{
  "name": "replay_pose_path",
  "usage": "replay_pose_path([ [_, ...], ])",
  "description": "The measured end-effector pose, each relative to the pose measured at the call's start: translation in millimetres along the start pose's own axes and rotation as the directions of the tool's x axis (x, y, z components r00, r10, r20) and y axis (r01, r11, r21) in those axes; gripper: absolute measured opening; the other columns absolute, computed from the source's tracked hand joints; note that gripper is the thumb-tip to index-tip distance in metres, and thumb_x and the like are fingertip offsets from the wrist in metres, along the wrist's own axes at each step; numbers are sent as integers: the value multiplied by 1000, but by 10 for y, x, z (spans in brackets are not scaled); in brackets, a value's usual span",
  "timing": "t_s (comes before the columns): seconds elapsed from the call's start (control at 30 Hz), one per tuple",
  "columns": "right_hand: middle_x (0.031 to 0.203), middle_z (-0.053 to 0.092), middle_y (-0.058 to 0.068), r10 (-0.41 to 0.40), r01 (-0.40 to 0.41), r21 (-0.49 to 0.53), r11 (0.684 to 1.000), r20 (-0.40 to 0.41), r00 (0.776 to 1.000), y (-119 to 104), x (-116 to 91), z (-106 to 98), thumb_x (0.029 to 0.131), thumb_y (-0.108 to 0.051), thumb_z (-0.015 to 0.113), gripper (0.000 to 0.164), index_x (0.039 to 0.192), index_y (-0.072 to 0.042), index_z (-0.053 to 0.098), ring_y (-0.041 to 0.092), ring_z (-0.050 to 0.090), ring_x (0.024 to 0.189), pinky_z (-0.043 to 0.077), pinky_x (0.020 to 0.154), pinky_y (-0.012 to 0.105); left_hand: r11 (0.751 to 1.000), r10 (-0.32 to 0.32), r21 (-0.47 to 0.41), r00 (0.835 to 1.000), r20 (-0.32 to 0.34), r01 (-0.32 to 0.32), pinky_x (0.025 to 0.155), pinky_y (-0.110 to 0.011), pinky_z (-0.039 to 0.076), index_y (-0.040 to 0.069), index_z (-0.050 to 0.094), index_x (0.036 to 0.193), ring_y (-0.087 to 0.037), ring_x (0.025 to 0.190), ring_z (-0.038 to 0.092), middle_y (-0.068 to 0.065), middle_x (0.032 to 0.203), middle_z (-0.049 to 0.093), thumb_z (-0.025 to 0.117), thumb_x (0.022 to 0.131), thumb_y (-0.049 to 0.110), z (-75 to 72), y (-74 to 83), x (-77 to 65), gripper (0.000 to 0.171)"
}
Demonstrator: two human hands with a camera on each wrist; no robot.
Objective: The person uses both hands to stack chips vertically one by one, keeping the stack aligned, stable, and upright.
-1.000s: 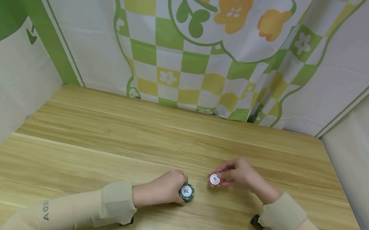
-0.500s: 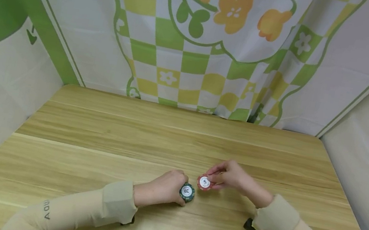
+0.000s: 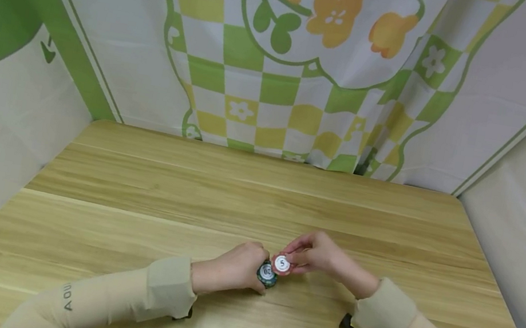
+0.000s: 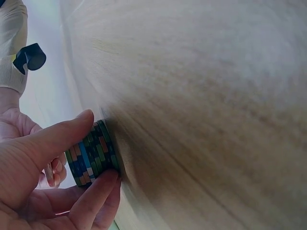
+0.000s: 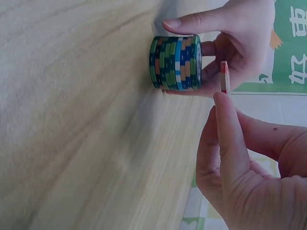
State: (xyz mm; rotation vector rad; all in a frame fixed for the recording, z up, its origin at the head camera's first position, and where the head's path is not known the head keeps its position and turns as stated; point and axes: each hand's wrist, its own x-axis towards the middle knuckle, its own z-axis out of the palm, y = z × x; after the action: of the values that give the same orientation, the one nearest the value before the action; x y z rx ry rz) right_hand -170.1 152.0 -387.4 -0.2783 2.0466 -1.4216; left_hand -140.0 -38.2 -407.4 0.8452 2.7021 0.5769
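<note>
A stack of several poker chips (image 3: 266, 276) stands on the table, its green top chip marked 20. My left hand (image 3: 232, 267) grips that stack from the left, thumb on the near side and fingers on the far side. Green, blue and orange-brown edges of the stack (image 5: 175, 63) show in the right wrist view. Between thumb and fingers, my right hand (image 3: 323, 255) pinches a red poker chip (image 3: 281, 264) marked 5. In the head view this chip overlaps the stack's upper right edge. The right wrist view shows the red chip (image 5: 225, 76) above the stack top, with a gap between.
The wooden table (image 3: 161, 176) extends around both hands. Behind it hangs a green and yellow checked curtain (image 3: 277, 91), and pale cloth walls stand at the left and right. A black device (image 3: 349, 325) is on the right wrist.
My right hand has moved left and slightly nearer with the red poker chip, from beside the stack to over its edge. The left hand and the stack have stayed in place.
</note>
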Motion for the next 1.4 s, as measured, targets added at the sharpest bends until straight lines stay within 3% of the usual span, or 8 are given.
replay_pose_path([
  [0.2,82,65,12,-13,13,-4,1000,13,1000,34,21,51,81,7,60,18,97,16,59,11,61,64,54,62,30,1000,4,-8,1000,-1,-4,58,-20,42,5,62,82,-7,64,46,2,72,52,84,59,25,-1,0,1,38],
  [0.47,81,63,13,32,-33,-30,999,-19,999,46,26,116,81,8,58,17,97,14,60,11,60,61,54,61,29,1000,11,-16,1000,-2,-11,57,-20,41,6,62,79,-6,64,46,3,72,51,85,58,25,-12,3,3,36],
  [0.83,84,64,14,42,-42,3,999,-8,999,64,47,173,83,7,58,18,99,14,60,11,61,64,53,62,27,1000,22,-17,1000,-4,-22,57,-20,40,8,61,75,-5,63,45,5,71,51,85,58,26,-19,0,2,33],
  [1.17,81,63,12,27,-26,56,998,-9,1000,73,38,232,82,7,58,18,98,16,58,12,62,68,53,64,27,998,36,-49,999,-14,-37,57,-19,39,8,62,73,-5,62,45,5,69,51,85,58,23,-27,2,0,31],
  [1.4,78,64,13,7,-5,52,999,-32,999,79,40,273,81,4,62,18,94,16,59,13,62,67,53,65,28,998,61,-16,998,-33,-62,55,-19,38,9,62,71,-5,60,44,6,67,50,84,57,24,-21,-3,1,30],
])
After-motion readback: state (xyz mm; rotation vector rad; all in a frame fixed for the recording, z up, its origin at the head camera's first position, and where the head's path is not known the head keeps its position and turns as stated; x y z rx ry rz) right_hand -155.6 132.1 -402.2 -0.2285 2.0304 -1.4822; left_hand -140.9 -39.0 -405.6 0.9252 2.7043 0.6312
